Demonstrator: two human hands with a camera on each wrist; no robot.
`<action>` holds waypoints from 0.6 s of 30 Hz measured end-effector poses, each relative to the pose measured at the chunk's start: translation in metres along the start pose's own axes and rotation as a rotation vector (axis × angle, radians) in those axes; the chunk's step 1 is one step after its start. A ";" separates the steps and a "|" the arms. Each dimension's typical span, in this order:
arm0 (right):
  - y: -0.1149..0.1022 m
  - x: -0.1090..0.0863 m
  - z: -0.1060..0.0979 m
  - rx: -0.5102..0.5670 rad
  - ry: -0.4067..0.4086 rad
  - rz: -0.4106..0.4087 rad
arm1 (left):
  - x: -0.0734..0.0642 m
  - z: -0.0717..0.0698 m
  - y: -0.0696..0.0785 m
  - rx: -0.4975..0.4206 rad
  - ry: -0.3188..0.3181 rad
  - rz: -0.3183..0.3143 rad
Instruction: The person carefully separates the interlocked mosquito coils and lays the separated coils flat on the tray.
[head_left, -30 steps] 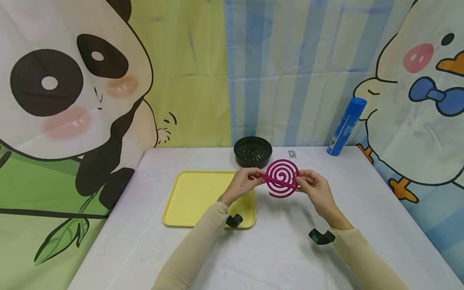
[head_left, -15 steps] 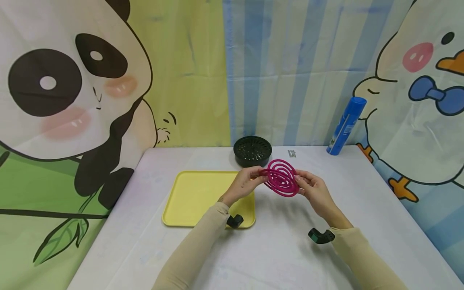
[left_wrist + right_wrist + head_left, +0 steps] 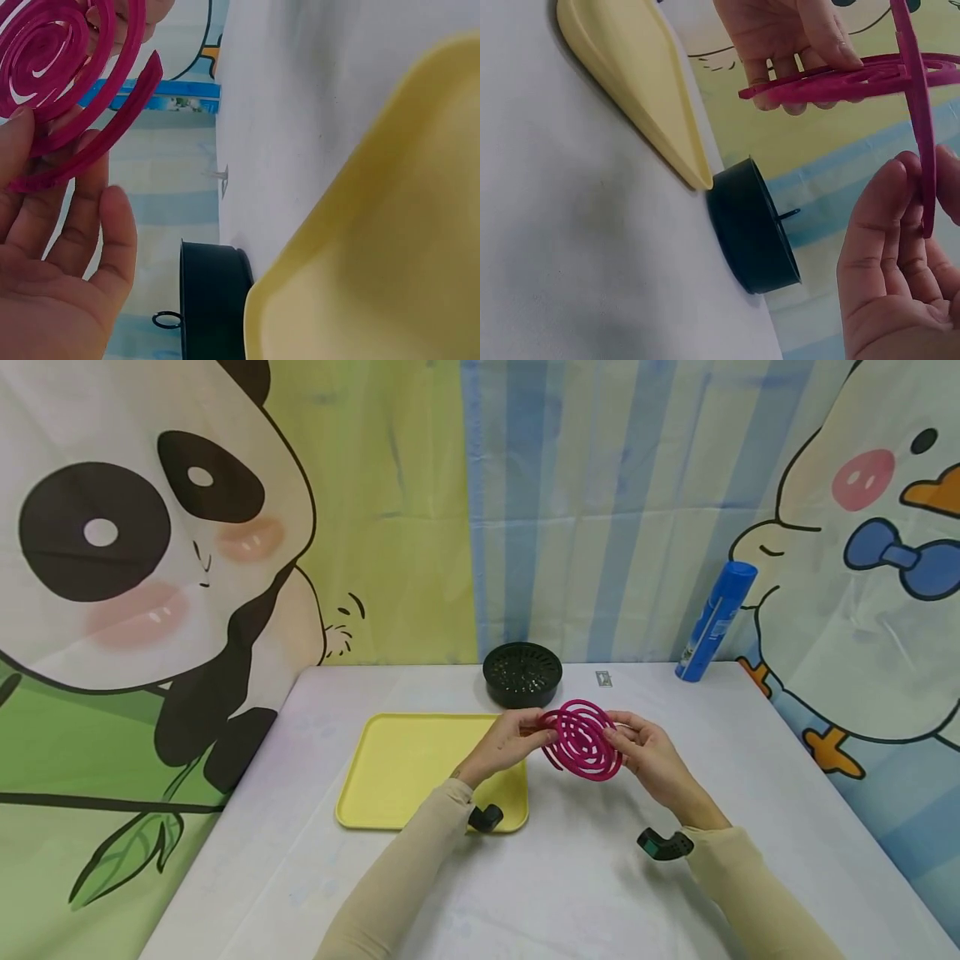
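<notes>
Two magenta mosquito coils, crossing each other at an angle, are held up above the table between my hands. My left hand (image 3: 506, 743) pinches the left coil (image 3: 810, 90) between thumb and fingers at its outer ring. On the other side, my right hand (image 3: 656, 764) grips the edge of the right coil (image 3: 922, 135) with thumb and fingertips. Seen from the head, the spirals overlap around their middles. In the right wrist view one coil lies nearly edge-on across the other, their centres still interlocked.
A yellow tray (image 3: 405, 768) lies left, partly under my left forearm. Behind the hands stands a round black tin (image 3: 522, 677) with a slotted top. A small metal piece (image 3: 604, 678) lies near the back edge, and a blue spray can (image 3: 716, 622) stands at back right.
One second ago one spiral faced the head camera with the other as a thin band across it. The coils have since tilted, showing both spirals overlapping. Both hands have stayed nearly in place.
</notes>
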State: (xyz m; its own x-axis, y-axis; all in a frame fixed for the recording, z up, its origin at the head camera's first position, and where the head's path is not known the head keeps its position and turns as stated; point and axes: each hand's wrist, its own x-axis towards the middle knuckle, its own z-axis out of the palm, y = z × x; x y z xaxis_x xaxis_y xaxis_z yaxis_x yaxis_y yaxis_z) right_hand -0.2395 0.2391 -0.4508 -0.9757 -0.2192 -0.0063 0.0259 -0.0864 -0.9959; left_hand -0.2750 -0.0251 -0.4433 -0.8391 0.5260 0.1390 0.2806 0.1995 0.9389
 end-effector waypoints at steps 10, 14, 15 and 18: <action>-0.003 -0.001 0.003 0.009 -0.027 0.023 | -0.001 -0.002 0.004 -0.051 -0.027 -0.017; -0.004 -0.002 0.004 0.017 -0.022 0.009 | -0.002 -0.001 0.005 -0.035 -0.017 -0.022; -0.004 -0.002 0.004 0.018 -0.017 0.005 | -0.002 -0.001 0.005 -0.032 -0.013 -0.023; -0.004 -0.003 0.003 0.012 -0.004 0.001 | -0.002 -0.001 0.006 -0.029 0.000 -0.022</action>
State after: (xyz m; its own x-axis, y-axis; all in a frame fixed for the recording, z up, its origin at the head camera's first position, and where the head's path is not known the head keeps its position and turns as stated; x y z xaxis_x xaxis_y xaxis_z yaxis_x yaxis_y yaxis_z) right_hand -0.2363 0.2370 -0.4465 -0.9748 -0.2230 -0.0067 0.0293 -0.0982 -0.9947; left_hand -0.2720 -0.0255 -0.4382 -0.8448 0.5218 0.1186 0.2486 0.1864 0.9505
